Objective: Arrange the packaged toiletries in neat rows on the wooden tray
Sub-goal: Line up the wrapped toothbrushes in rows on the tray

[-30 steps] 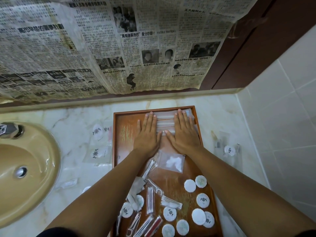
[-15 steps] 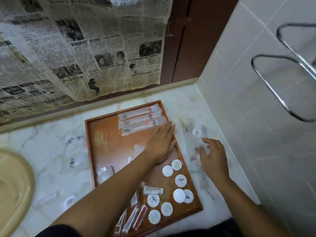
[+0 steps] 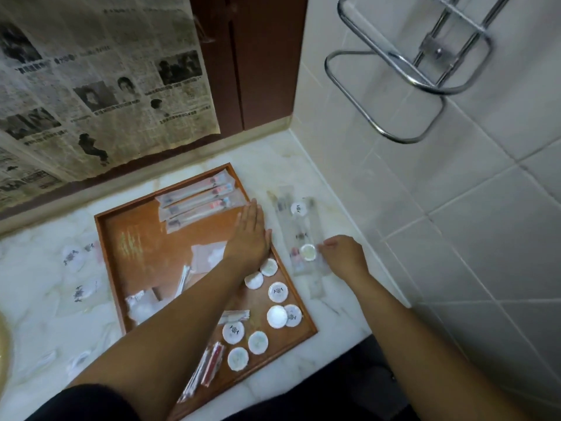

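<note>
The wooden tray (image 3: 145,238) lies on the marble counter. Three long clear packets (image 3: 197,205) lie side by side at its far end. Several round white packets (image 3: 277,292) sit along its right side, and thin red-and-clear sachets (image 3: 209,366) lie at the near edge. My left hand (image 3: 249,235) rests flat, fingers straight, on the tray's right rim. My right hand (image 3: 344,256) is on the counter right of the tray; its curled fingers pinch the edge of a clear packet (image 3: 299,226) in a small pile there, by a round white disc (image 3: 308,252).
More clear packets (image 3: 73,258) lie on the counter left of the tray. A chrome towel rack (image 3: 406,71) juts from the tiled wall at right. Newspaper (image 3: 91,86) covers the back wall. The sink's rim (image 3: 3,344) shows at the far left.
Both hands left the long packets at the tray's far end. The view swung right. My right hand moved off the tray to the clear packets on the counter and curled its fingers onto one.
</note>
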Available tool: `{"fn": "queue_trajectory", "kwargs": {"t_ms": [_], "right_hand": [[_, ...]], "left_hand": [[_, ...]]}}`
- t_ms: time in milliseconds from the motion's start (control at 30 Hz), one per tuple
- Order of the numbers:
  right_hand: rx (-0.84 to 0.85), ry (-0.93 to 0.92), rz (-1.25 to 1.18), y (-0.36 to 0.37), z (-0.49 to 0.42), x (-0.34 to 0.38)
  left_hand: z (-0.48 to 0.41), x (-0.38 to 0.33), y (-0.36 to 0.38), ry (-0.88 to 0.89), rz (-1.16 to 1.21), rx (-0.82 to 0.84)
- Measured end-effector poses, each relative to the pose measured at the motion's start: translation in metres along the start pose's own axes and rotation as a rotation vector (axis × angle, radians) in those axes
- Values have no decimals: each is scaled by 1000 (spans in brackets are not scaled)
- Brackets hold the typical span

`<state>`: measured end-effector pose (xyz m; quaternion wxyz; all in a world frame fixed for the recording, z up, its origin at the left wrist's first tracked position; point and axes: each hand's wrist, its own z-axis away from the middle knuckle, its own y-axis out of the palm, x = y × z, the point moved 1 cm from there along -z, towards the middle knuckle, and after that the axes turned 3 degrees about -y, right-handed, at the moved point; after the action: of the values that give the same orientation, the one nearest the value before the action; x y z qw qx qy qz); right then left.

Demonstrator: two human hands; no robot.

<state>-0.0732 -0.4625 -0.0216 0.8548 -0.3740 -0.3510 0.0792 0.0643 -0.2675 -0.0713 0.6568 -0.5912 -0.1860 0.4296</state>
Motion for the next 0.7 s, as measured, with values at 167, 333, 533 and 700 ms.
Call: {"fn": "queue_trajectory", "kwargs": {"t_ms": [167, 333, 533, 700], "right_hand": [[-14, 25, 40, 2, 6, -2], [-34, -55, 219, 1, 10, -8], [-137, -104, 207, -12, 7, 3], [-144, -381, 221, -1, -2, 58]], "left_hand": [[0, -1, 0, -10, 12, -13], [1, 0, 1, -12, 7, -20], [6, 2, -7, 14, 43, -6], [30, 22, -32, -25, 213, -121]]}}
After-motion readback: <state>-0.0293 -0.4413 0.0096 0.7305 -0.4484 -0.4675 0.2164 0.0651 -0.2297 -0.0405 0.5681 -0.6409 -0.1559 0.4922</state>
